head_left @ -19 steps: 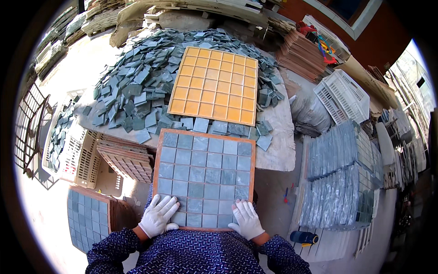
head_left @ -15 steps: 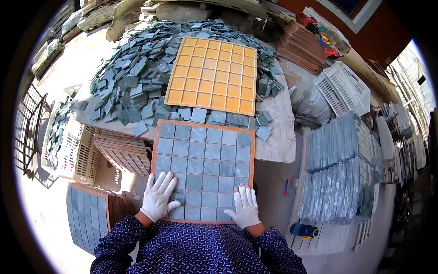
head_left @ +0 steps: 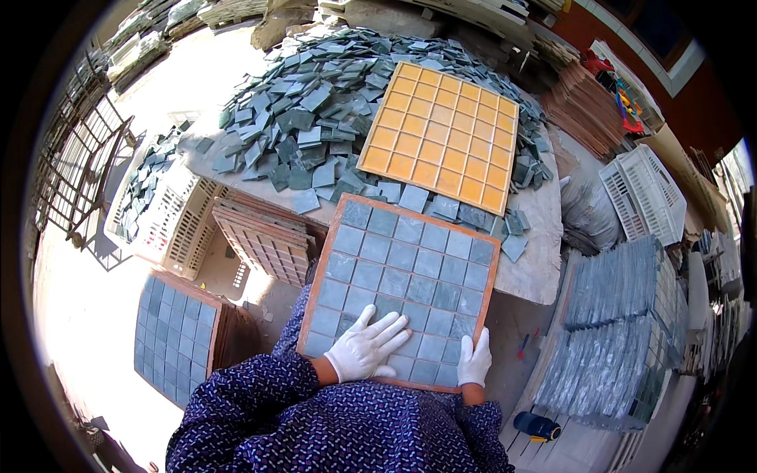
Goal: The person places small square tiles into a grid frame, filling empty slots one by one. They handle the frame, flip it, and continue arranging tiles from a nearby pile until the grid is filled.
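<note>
A brown, shallow grid tray (head_left: 490, 272) rests close to my body, tilted, its square compartments filled with grey-green stone tiles (head_left: 400, 252). Flat on the lower tiles lies my left hand (head_left: 364, 347), in a white glove, fingers spread. My right hand (head_left: 474, 361), gloved too, wraps the tray's lower right edge, thumb over the rim; some of its fingers are hidden. Beyond the filled tray, a yellow grid mould (head_left: 443, 134) without tiles lies on a heap of loose tiles (head_left: 315, 126).
The heap covers a worktable (head_left: 532, 272). Left of me stand a cream crate (head_left: 177, 225), stacked brown trays (head_left: 260, 236) and more tile-filled trays (head_left: 175, 335). To the right are wrapped tile sheets (head_left: 603, 323), a white crate (head_left: 646, 193) and a dark blue bottle (head_left: 536, 426).
My left hand has slid right, toward the middle of the tiles. My right hand has shifted from the tile face to the tray's edge. The view has turned, and the tray appears tilted.
</note>
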Motion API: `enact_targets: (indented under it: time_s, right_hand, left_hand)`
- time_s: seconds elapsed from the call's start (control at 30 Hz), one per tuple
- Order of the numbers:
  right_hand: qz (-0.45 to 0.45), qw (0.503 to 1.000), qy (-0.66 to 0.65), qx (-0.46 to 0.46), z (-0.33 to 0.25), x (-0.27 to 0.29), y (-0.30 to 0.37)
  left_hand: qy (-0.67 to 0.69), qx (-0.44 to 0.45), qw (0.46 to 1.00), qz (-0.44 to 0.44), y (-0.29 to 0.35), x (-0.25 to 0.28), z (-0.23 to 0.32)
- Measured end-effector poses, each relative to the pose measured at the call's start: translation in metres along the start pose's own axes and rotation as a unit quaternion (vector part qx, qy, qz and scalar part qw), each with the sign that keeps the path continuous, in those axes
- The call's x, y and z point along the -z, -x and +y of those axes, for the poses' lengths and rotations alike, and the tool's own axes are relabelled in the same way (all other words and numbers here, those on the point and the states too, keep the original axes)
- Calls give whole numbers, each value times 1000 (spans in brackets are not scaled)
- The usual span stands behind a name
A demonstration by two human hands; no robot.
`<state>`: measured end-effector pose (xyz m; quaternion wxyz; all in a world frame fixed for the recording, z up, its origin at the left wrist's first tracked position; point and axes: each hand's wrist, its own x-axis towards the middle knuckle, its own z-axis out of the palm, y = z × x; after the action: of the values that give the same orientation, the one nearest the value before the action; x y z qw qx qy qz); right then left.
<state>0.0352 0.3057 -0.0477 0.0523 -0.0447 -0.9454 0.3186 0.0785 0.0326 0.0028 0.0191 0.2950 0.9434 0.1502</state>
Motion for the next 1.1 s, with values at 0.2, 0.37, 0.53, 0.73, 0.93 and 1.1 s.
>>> enact_targets:
  time_s: [0.2,0.37,0.53,0.73,0.93,1.1]
  right_hand:
    - [-93,978,-177,-55,32,-1,2]
    - [-137,951,-238,-140,19,25,17]
    - [-99,961,-239,-93,23,11,16]
    - [-58,981,-177,-58,-1,23,32]
    - [-73,983,-165,45,-41,57,-11]
    - [-186,955,-150,174,-128,44,-70]
  left_hand:
    - [39,-89,993,63,-31,-9,10]
    - [-74,235,944,219,-29,27,-62]
    - [249,438,825,257,32,18,-104]
    - [676,336,627,193,58,14,-93]
    - [798,244,524,169,83,22,-89]
    - [750,255,500,351,132,35,-66]
